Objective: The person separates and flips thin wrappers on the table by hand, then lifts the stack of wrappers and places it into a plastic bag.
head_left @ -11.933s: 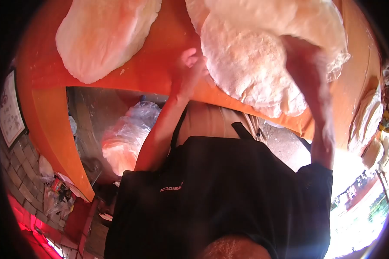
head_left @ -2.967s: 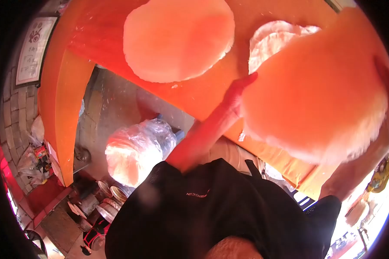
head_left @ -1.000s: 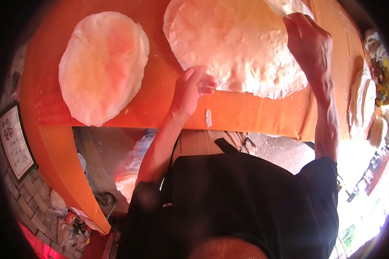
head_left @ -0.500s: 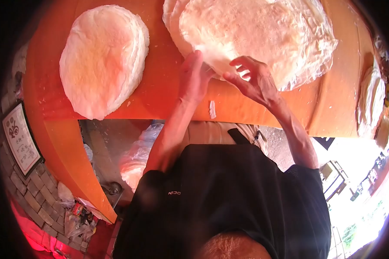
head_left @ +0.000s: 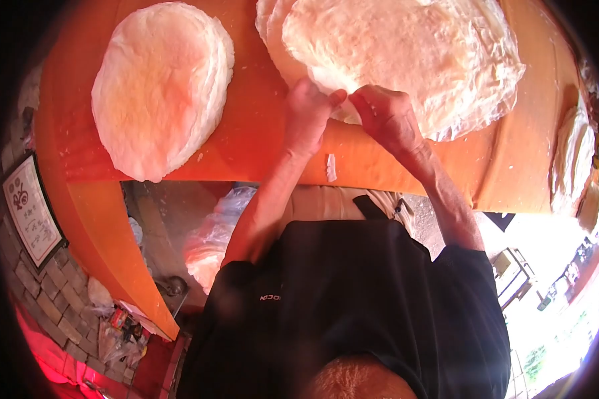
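Observation:
A stack of large, pale, thin flatbread-like sheets (head_left: 406, 60) lies on the orange table, its edge wrinkled and layered. At the near edge of this stack, my left hand (head_left: 307, 116) is closed, with its thumb pointing right toward the other hand. My right hand (head_left: 387, 113) is pinched shut beside it, fingertips at the same edge. Both hands appear to grip the rim of the top sheet, though the fingers hide the exact hold. To the left lies a smaller oval stack of similar sheets (head_left: 160, 90), untouched.
The orange table (head_left: 246, 146) has a small white scrap (head_left: 331, 167) near its front edge. More folded pale sheets (head_left: 572, 159) lie at the far right. Below are a clear plastic bag (head_left: 219, 233), a framed sign (head_left: 33, 211) and assorted packets (head_left: 120, 332).
My hands have come closer together, and the fingers of both have closed at the sheet's near edge. The right hand's fingers were spread before.

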A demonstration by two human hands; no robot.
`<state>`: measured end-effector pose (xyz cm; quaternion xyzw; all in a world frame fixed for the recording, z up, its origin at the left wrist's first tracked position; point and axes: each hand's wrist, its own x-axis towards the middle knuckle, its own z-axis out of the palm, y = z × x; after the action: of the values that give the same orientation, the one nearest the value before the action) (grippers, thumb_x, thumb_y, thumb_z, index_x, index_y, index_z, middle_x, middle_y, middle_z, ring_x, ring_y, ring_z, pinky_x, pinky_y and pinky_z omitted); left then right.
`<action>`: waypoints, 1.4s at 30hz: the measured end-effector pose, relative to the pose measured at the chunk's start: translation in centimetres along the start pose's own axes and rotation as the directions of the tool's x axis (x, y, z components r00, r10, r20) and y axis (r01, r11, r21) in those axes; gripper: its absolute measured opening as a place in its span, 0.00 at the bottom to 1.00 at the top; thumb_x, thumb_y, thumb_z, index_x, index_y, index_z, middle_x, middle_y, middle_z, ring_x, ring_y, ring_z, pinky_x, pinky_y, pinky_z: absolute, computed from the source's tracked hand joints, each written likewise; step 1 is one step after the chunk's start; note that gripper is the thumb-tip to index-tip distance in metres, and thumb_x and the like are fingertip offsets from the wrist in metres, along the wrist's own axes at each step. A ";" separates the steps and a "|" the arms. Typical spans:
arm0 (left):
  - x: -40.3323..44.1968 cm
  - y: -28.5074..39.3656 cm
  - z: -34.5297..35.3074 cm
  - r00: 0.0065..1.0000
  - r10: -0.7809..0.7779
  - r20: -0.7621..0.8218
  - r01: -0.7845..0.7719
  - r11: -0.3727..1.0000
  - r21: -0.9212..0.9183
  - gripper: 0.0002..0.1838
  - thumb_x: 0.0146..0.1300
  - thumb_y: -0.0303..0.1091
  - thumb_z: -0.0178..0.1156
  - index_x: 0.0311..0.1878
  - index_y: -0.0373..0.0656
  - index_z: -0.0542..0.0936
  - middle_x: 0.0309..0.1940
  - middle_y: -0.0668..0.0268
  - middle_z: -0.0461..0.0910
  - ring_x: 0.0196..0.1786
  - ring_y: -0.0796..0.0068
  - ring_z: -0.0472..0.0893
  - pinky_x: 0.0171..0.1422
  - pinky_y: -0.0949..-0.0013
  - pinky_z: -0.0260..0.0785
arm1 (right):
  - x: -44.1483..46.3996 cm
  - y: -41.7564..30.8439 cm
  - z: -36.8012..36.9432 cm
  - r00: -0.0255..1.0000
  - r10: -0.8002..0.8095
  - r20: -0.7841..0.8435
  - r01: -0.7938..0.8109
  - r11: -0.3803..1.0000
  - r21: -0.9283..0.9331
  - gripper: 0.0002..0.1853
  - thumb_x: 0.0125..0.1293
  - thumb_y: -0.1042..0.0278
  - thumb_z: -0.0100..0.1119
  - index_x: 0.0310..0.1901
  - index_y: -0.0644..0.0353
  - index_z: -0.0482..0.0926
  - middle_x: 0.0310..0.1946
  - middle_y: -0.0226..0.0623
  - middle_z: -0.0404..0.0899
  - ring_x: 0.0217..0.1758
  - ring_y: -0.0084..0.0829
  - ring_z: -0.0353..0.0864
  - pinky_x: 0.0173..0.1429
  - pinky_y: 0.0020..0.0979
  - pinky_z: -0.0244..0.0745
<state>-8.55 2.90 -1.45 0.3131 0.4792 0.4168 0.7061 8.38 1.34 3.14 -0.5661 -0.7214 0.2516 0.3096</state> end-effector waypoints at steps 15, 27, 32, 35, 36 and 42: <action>-2.2 -0.7 -3.4 0.975 -0.220 0.003 0.206 0.909 -0.362 0.20 0.66 0.34 0.60 0.60 0.46 0.72 0.52 0.68 0.79 0.55 0.71 0.79 0.62 0.62 0.73 | 4.1 6.3 -14.1 0.910 0.183 -0.372 -0.265 0.946 -0.184 0.07 0.63 0.69 0.61 0.42 0.55 0.85 0.31 0.36 0.85 0.36 0.20 0.83 0.41 0.26 0.76; -3.2 1.9 -4.4 0.990 -0.118 -0.083 0.090 0.953 -0.289 0.22 0.70 0.41 0.53 0.61 0.39 0.69 0.57 0.64 0.74 0.59 0.71 0.74 0.63 0.65 0.67 | 5.9 -4.0 -16.3 0.987 0.108 -0.116 -0.158 0.706 -0.690 0.09 0.64 0.74 0.55 0.45 0.55 0.81 0.34 0.37 0.83 0.31 0.28 0.82 0.34 0.29 0.76; -4.0 1.4 -4.2 0.992 -0.109 -0.071 0.072 0.913 -0.402 0.25 0.72 0.48 0.47 0.65 0.41 0.66 0.60 0.64 0.73 0.62 0.68 0.73 0.66 0.62 0.64 | 1.7 -0.6 0.7 0.971 -0.112 0.210 0.150 0.973 -0.177 0.02 0.58 0.74 0.55 0.29 0.59 0.75 0.24 0.42 0.77 0.28 0.44 0.79 0.31 0.40 0.74; -4.2 1.0 -4.9 0.987 -0.150 -0.060 0.117 0.918 -0.378 0.26 0.73 0.53 0.44 0.63 0.43 0.68 0.57 0.65 0.76 0.59 0.69 0.75 0.63 0.62 0.67 | 1.5 -1.6 1.2 0.970 -0.079 0.228 0.115 0.982 -0.151 0.01 0.57 0.75 0.55 0.29 0.59 0.75 0.24 0.42 0.76 0.28 0.45 0.79 0.31 0.42 0.74; -4.7 1.0 -4.7 0.984 -0.161 -0.081 0.120 0.920 -0.374 0.26 0.73 0.53 0.43 0.62 0.43 0.69 0.57 0.65 0.77 0.59 0.70 0.76 0.62 0.61 0.67 | 2.0 -2.7 0.7 0.976 -0.075 0.205 0.106 0.984 -0.144 0.01 0.57 0.75 0.55 0.29 0.59 0.75 0.24 0.42 0.76 0.28 0.45 0.79 0.32 0.42 0.74; -4.9 1.3 -4.7 0.986 -0.169 -0.003 0.157 0.925 -0.345 0.29 0.71 0.57 0.43 0.63 0.43 0.68 0.56 0.62 0.76 0.56 0.67 0.78 0.55 0.61 0.73 | -0.4 -4.4 3.6 0.974 -0.194 0.116 0.193 0.981 0.014 0.08 0.56 0.67 0.61 0.34 0.61 0.75 0.33 0.42 0.78 0.38 0.44 0.79 0.36 0.39 0.76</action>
<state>-14.29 -0.64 0.09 0.1375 0.4347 0.4389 0.7743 2.94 -0.15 3.73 -0.4770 -0.7896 0.2541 0.2906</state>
